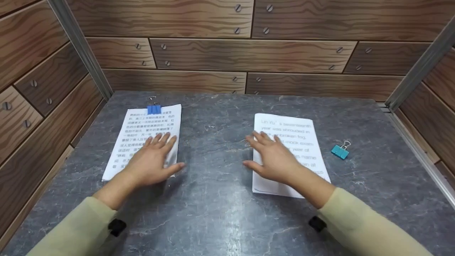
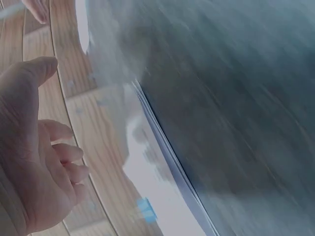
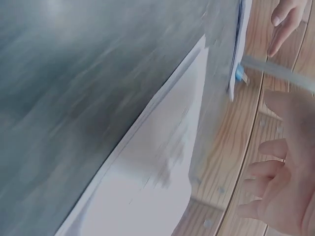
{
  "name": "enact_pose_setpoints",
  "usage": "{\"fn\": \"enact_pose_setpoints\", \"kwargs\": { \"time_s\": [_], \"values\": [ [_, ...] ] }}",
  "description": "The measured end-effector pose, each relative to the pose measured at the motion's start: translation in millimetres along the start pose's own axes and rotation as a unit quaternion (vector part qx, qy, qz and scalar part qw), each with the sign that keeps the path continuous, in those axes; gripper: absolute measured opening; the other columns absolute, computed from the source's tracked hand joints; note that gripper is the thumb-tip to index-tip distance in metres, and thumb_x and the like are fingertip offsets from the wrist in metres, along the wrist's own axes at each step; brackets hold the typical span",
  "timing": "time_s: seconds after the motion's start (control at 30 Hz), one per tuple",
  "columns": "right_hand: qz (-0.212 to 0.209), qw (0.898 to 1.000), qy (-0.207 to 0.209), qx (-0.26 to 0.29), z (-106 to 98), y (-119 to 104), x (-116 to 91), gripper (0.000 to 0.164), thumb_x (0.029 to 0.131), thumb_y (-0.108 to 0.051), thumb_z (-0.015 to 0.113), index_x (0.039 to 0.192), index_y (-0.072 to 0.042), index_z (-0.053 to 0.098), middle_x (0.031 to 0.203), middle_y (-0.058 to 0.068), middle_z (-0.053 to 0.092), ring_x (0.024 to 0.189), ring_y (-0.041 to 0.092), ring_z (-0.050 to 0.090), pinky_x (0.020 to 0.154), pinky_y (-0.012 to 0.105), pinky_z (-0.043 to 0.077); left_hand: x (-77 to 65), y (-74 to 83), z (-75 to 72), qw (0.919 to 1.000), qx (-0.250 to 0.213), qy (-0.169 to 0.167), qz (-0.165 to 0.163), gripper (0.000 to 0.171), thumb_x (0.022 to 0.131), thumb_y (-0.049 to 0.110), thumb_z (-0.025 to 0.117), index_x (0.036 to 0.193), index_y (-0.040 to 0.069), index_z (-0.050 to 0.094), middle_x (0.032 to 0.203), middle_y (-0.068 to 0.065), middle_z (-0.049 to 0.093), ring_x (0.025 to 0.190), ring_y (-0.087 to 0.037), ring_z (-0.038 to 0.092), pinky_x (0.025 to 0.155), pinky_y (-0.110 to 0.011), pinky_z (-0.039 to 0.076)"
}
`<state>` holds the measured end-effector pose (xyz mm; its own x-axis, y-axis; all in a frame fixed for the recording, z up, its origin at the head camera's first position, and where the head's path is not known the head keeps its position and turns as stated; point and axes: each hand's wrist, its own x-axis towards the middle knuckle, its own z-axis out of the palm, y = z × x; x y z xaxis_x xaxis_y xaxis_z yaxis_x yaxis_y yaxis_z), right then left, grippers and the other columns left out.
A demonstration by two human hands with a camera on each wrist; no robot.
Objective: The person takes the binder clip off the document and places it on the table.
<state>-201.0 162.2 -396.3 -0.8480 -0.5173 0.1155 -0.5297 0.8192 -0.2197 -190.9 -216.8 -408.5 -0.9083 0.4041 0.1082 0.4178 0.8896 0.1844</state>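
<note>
One spread left hand (image 1: 151,158) above a Chinese-printed paper stack (image 1: 122,149), one spread right hand (image 1: 279,160) above an English-printed paper stack (image 1: 268,186).
Blue binder clip (image 1: 154,109) grips the left stack's far edge; teal binder clip (image 1: 340,152) lies right of the right stack.

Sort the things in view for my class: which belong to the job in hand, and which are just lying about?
Seemingly the job's:
- left paper stack, under the left hand
- blue clip, on that stack
- right paper stack, under the right hand
- teal clip, beside that stack

Just surroundings:
- dark table
- wooden-looking wall
- metal post
</note>
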Motion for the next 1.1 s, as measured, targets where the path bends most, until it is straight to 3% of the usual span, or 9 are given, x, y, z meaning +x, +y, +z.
{"fn": "enact_pose_setpoints", "kwargs": {
  "time_s": [0.3,0.57,0.87,1.1],
  "values": [
    [-0.028,0.999,-0.02,0.004,19.7,-50.4,47.3,0.079,0.102,-0.052,0.067,0.163,-0.008,0.043,0.167,0.021,0.037,0.154,0.042,0.034,0.123,0.068,0.021,-29.0,-44.9,-7.1,0.9992,0.006,-0.006,-0.039,0.094,0.101,0.064,0.059,0.161,-0.006,0.037,0.164,-0.032,0.034,0.152,-0.054,0.029,0.124,-0.067,0.018],
    [-0.038,0.998,-0.054,0.0,38.8,-87.9,76.0,0.081,0.103,-0.055,0.064,0.166,-0.012,0.037,0.17,0.017,0.031,0.157,0.04,0.029,0.125,0.064,0.019,-42.7,-79.7,-4.8,0.9979,0.013,-0.015,-0.061,0.094,0.101,0.062,0.059,0.159,-0.009,0.038,0.162,-0.035,0.035,0.15,-0.058,0.029,0.123,-0.069,0.018],
    [-0.07,0.993,-0.092,-0.032,65.8,-125.0,96.6,0.082,0.103,-0.06,0.059,0.169,-0.02,0.031,0.173,0.012,0.027,0.159,0.036,0.026,0.124,0.065,0.022,-51.2,-111.2,-3.9,0.9959,0.016,-0.032,-0.084,0.093,0.1,0.061,0.061,0.158,-0.009,0.04,0.161,-0.037,0.035,0.148,-0.061,0.03,0.123,-0.07,0.017],
    [-0.104,0.986,-0.125,-0.045,79.2,-143.8,100.6,0.08,0.104,-0.059,0.057,0.17,-0.025,0.028,0.175,0.007,0.023,0.16,0.034,0.022,0.124,0.067,0.022,-55.3,-123.2,0.7,0.9946,0.008,-0.055,-0.088,0.095,0.099,0.064,0.061,0.159,-0.007,0.04,0.161,-0.037,0.034,0.149,-0.061,0.027,0.122,-0.071,0.017]
  ]
}}
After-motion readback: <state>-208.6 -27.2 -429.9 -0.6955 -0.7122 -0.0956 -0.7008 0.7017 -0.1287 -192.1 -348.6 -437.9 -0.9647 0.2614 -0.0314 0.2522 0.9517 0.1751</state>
